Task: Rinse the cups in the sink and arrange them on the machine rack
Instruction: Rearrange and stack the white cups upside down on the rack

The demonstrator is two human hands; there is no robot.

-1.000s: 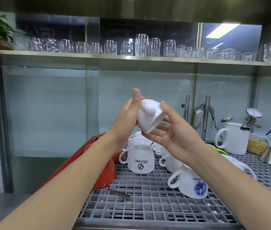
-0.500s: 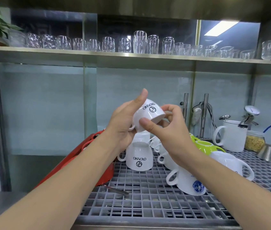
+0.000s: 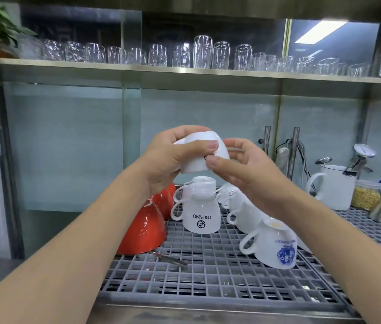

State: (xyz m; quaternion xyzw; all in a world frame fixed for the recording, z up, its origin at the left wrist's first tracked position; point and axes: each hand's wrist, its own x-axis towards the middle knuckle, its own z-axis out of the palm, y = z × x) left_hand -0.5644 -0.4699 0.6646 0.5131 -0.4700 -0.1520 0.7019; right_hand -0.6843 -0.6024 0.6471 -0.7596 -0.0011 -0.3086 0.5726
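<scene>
At the near edge, the grey grid rack (image 3: 208, 277) carries a metal spoon (image 3: 168, 259) lying flat. Just beyond it an inverted red bowl (image 3: 142, 232) leans at the left, and an upturned white cup with a blue print (image 3: 274, 246) sits at the right.

Behind these stands an inverted cup marked ORGANO (image 3: 200, 216) with a smaller white cup (image 3: 204, 183) stacked on its base, and more white cups (image 3: 238, 204) crowd beside it.

Above that stack both hands hold the white cup (image 3: 204, 152) in the air — well clear of the rack. A second ago it lay tipped between open palms with its handle toward the camera. Now it has been turned mouth-down, its logo half covered by a thumb.

The left hand (image 3: 173, 160) wraps over the top, fingers curled round the body. The right hand (image 3: 243, 169) pinches the rim side with thumb and fingers.

That turn reads as the last orienting move — the cup looks ready to go down inverted, likely onto the stack or beside it.

At the right rear stand a white pitcher (image 3: 335, 185) and a jar of yellow grains (image 3: 366, 195). Overhead, a steel shelf (image 3: 185, 74) holds a row of clear glasses (image 3: 203, 52).
</scene>
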